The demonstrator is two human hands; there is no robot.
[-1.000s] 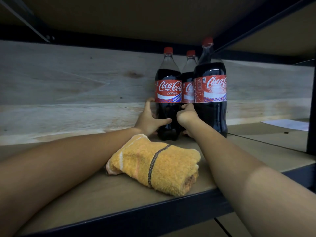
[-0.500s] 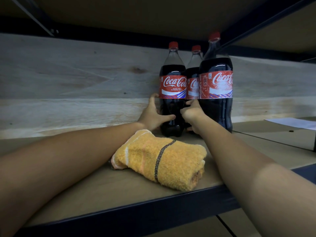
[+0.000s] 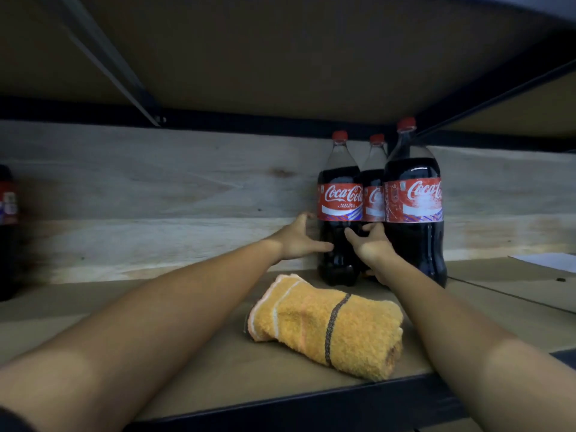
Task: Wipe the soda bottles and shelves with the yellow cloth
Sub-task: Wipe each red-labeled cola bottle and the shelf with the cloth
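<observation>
The yellow cloth [image 3: 327, 327] lies rolled and unheld on the shelf [image 3: 193, 375], just short of both hands and between the two forearms, near the shelf's front edge. Beyond it, three cola bottles stand upright in a tight cluster against the wooden back panel [image 3: 156, 198]. The left hand [image 3: 297, 241] is set against the left side of the left bottle [image 3: 339, 210], below its red label, thumb lying across the front of the dark body and fingers reaching round the far side. The right hand [image 3: 372, 247] wraps the same bottle from its right side, thumb on the front, fingers going into the gap toward the middle bottle [image 3: 374, 194]; how far they curl there cannot be told. The two hands thus stand apart, with the left bottle clamped between them. The large bottle [image 3: 414, 213] stands immediately right of the right hand, nearer the camera. Well to the left of the left hand, another bottle [image 3: 7, 226] shows partly at the frame edge. A white sheet [image 3: 548, 262] lies far right of the right hand.
</observation>
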